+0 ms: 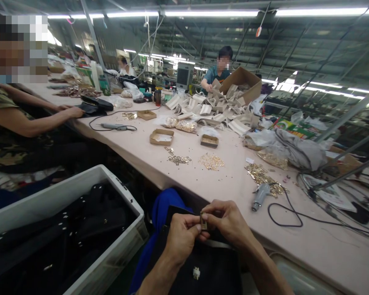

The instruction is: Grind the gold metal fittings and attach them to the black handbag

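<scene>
Between my two hands, above my lap, is a small rectangular metal buckle plate (203,221). My left hand (183,235) pinches its left side with thumb and forefinger. From the other side, the thumb and fingers of my right hand (226,219) close on its upper edge. Under my hands a black bag (217,266) lies across my lap, with a small metal fitting (196,273) on its face. The part of the bag directly behind my fingers is hidden.
On the table (203,184) lie metal frames (178,159), tiny gold parts (212,161), gold fittings (261,176) and a corded electric screwdriver (260,196). A white crate (123,188) of black bags stands at left. Co-workers sit at left and stand behind grey pieces.
</scene>
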`<state>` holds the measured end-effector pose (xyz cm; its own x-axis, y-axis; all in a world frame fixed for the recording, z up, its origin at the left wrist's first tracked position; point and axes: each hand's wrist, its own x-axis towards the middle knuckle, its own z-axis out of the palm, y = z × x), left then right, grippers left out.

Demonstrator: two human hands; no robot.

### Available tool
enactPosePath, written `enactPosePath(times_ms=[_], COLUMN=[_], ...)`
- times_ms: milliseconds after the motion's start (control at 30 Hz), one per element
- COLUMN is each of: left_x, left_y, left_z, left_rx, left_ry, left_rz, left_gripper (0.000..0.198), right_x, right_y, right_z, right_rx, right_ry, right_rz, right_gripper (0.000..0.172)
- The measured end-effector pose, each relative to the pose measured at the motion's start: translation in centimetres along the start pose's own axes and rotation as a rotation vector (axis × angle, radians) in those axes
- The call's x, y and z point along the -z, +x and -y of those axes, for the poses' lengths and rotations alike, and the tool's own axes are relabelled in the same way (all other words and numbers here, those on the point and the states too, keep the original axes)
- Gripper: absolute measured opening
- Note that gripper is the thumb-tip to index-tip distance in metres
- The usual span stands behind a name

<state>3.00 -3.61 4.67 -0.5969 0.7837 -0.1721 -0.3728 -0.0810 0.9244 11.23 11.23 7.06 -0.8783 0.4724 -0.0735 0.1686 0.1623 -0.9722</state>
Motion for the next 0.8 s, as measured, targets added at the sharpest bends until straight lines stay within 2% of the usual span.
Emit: enactPosePath(times_ms=[333,433,567,667,800], left_x=[-0.5,-0.8,-1.6,-2.2,-2.2], left_y=[-0.6,-0.8,-1.0,-1.1,-1.1], left_z=[0.0,0.8,2.3,3.2,4.1], left_rx=[0.037,0.056,0.106,0.123,0.087], left_ry=[-0.029,-0.016,-0.107,-0.108,-0.047], left_rz=[0.046,-0.031,-0.13,-0.185,-0.231], left_gripper=[0.027,0.028,0.03,0.029,0.018], right_x=[0.2,0.3,0.0,-0.6,-1.6], right_y=[-1.1,-1.4,-2.2,-2.9,-3.8], right_z=[-1.5,-1.6,-1.6,-1.9,-2.6], right_rx=[-0.011,-0.009,-0.021,-0.024,-0.03], right_ry=[-0.04,-0.035,-0.078,-0.149,-0.199], right_rz=[-0.041,-0.026,-0.025,-0.1,-0.233], right_gripper=[0.019,0.018,0.012,0.011,0.013])
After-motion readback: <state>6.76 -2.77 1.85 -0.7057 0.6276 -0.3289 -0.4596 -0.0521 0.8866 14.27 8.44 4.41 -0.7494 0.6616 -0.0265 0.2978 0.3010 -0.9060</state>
